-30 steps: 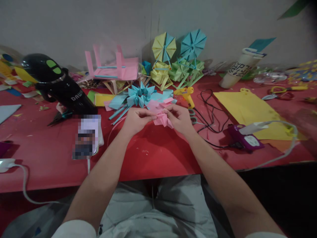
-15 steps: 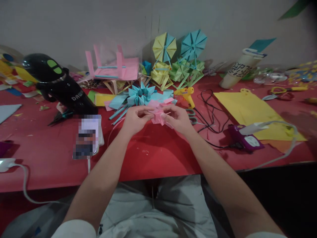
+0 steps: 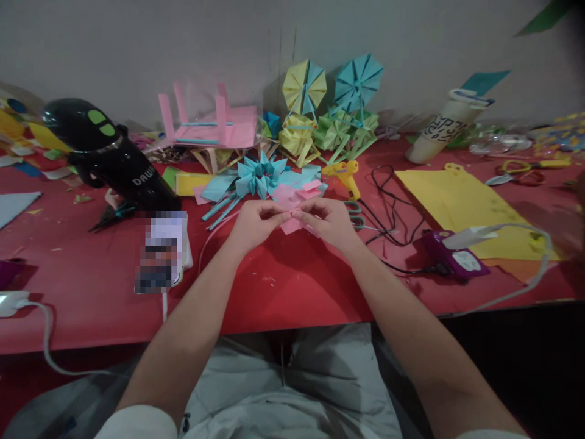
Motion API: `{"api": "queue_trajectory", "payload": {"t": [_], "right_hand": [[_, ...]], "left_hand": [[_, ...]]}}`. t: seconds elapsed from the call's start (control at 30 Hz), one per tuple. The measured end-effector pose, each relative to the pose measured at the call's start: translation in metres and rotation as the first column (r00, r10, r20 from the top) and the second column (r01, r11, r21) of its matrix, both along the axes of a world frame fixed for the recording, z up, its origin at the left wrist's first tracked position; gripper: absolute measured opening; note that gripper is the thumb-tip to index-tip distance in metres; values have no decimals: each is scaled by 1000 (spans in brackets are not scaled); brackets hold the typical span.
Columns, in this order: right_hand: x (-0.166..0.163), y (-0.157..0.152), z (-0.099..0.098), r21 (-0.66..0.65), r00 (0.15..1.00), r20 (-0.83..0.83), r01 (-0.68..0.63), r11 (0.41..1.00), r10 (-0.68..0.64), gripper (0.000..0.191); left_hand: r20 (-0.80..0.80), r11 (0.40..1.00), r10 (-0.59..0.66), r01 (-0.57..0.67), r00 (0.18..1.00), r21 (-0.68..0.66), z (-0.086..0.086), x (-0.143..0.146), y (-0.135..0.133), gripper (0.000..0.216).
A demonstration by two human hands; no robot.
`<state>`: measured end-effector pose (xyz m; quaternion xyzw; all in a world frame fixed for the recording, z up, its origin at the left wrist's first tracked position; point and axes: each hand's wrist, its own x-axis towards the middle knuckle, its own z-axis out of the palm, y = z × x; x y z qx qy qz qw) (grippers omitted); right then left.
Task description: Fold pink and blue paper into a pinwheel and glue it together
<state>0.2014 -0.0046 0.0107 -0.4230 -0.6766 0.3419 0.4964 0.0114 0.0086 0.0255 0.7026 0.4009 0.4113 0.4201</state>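
A small folded pink paper piece (image 3: 290,224) is pinched between both my hands just above the red table (image 3: 283,286). My left hand (image 3: 254,223) grips its left side with closed fingers. My right hand (image 3: 328,221) holds its right side, thumb and fingers pressed together on it. Most of the piece is hidden by my fingers. Just behind it lie more pink paper pieces (image 3: 297,192) and a blue folded paper star (image 3: 259,175) with blue strips.
A black hair dryer (image 3: 107,160) and a blurred phone (image 3: 161,251) are at left. A yellow glue gun (image 3: 345,175), scissors (image 3: 355,213), black cables, a purple device (image 3: 450,257) and yellow sheet (image 3: 466,204) lie at right. Paper umbrellas (image 3: 331,97) and a pink paper table (image 3: 208,125) stand at the wall.
My hands have drawn closer together over the pink piece and lifted it slightly away from me; it now shows less between my fingers.
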Motion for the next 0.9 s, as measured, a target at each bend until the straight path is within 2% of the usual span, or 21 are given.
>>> {"api": "queue_trajectory", "payload": {"t": [0.2, 0.4, 0.5, 0.7, 0.8, 0.9], "right_hand": [[-1, 0, -1, -7, 1000, 12, -5, 1000, 5, 35], [3, 3, -4, 53, 993, 119, -19, 998, 13, 33], [3, 2, -4, 36, 988, 148, -42, 998, 36, 34], [-1, 1, -3, -30, 989, 128, -64, 997, 68, 41], [0, 1, -2, -9, 986, 154, -64, 998, 65, 46], [1, 2, -1, 30, 984, 169, -55, 998, 49, 48]], "left_hand": [[2, 992, 114, -114, 993, 60, -4, 2, 5, 8], [32, 1000, 27, -27, 999, -9, -6, 3, 4, 10], [-4, 1000, -17, 17, 1000, 9, -4, 3, 1, 14], [-33, 989, 110, -106, 993, 103, -7, 0, 4, 21], [-15, 982, 152, -149, 988, 113, -7, 0, 5, 20], [-6, 986, 141, -140, 990, 92, -4, 2, 4, 21]]}}
